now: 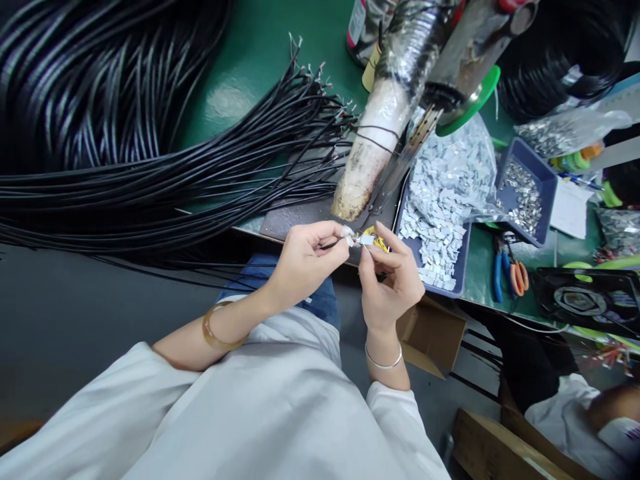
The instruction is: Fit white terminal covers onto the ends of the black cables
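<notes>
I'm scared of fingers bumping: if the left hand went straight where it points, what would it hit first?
The left hand would probably meet the small pale piece first, then the right hand, though depth is hard to judge.

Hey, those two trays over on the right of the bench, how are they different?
The big tray holds flat, pale pieces; the small tray holds shiny metal pieces.
The big tray is nearer the right hand, the small tray farther off.
The big tray is heaped, with a plastic bag over part of it; the small tray is less full.
Both are blue-grey.
</notes>
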The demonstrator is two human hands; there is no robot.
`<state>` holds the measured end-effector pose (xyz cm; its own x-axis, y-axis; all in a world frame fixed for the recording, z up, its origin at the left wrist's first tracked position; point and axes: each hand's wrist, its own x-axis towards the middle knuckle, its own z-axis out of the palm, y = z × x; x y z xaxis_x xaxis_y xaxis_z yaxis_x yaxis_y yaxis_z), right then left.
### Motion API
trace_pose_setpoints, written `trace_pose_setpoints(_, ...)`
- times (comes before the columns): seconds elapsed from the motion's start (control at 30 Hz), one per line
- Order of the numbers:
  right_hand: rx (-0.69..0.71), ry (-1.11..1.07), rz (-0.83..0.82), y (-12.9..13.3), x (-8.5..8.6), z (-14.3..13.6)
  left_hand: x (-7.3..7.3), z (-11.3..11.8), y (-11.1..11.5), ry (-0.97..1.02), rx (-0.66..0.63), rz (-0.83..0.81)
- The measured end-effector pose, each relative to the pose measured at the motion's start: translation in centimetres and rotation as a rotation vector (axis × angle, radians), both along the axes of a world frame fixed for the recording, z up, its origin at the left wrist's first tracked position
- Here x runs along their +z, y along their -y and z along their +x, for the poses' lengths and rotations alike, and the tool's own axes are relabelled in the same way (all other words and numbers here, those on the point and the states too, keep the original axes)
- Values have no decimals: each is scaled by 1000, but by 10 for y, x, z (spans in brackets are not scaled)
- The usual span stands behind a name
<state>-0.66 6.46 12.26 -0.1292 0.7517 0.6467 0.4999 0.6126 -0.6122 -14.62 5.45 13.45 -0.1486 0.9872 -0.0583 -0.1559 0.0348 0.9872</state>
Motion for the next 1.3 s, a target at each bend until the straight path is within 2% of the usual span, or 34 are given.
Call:
trace_pose_setpoints(0.07,9,-12,-37,-1,3,-2,0,1,-1,-9,15,13)
trace_pose_setpoints(0.27,0,0,5,-3,11,-5,5,-1,-2,-5,43,30)
trace_pose_setpoints(0.53,-7,-75,-90,3,4,0,1,-3,-1,47,-41,-17)
trace_pose_setpoints(0.7,15,-149,-322,5,11,0,1,-5,2,53,-93,-19)
trace_pose_setpoints(0.77,22,-161,-365,5,12,0,1,-6,3,44,-104,-20)
trace_pose_setpoints(1.03,-24,19,-124,-1,10,-1,0,-2,-1,41,-33,-48)
trace_pose_setpoints(1.17,-34,41,-72,-3,13,-3,5,-1,-3,36,2,-38)
trace_pose_setpoints(1.3,-17,42,-15,-2,12,-2,4,-3,-1,31,-16,-29)
